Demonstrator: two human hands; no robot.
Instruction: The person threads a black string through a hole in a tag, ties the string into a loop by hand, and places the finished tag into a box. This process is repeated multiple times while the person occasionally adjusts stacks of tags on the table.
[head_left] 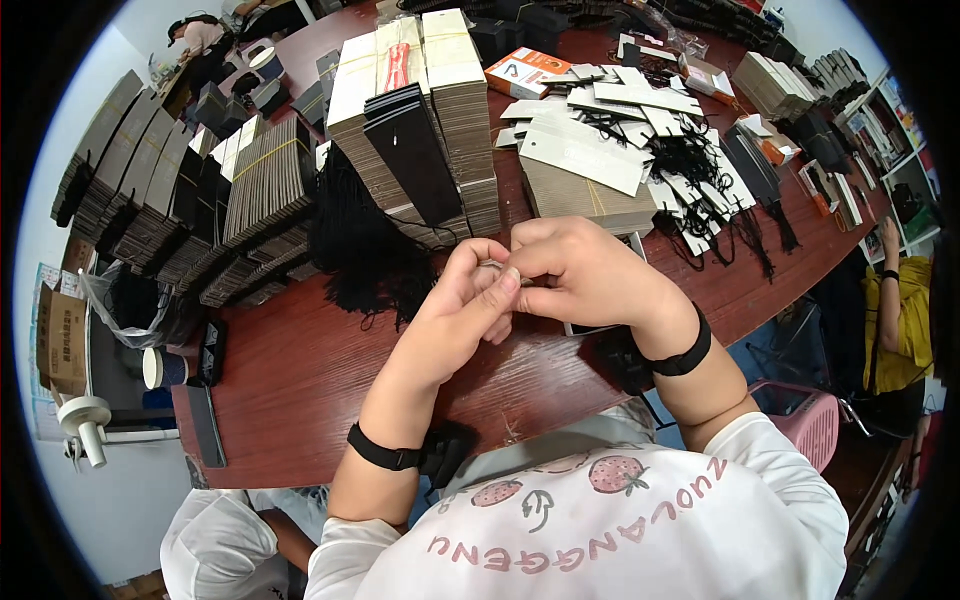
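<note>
My left hand [468,305] and my right hand [590,272] meet above the near part of the table, fingertips pressed together in a pinch. Whatever sits between the fingers is too small or hidden to make out. Just beyond them stands a tall stack of cream cards [452,95] with a bundle of black cards [412,150] leaning on its front. A heap of black cords [350,235] hangs at the stack's left side. Right of the stack, a white card with a punched hole [580,150] lies on a banded pile. A flat, pale-edged thing lies partly hidden under my right hand.
Loose white tags with black strings [705,185] spread over the red-brown table [290,370]. Banded card stacks [265,180] line the left side. An orange-and-white box [528,73] lies at the back. A paper cup [163,367] stands near the left edge. Other people sit around the table.
</note>
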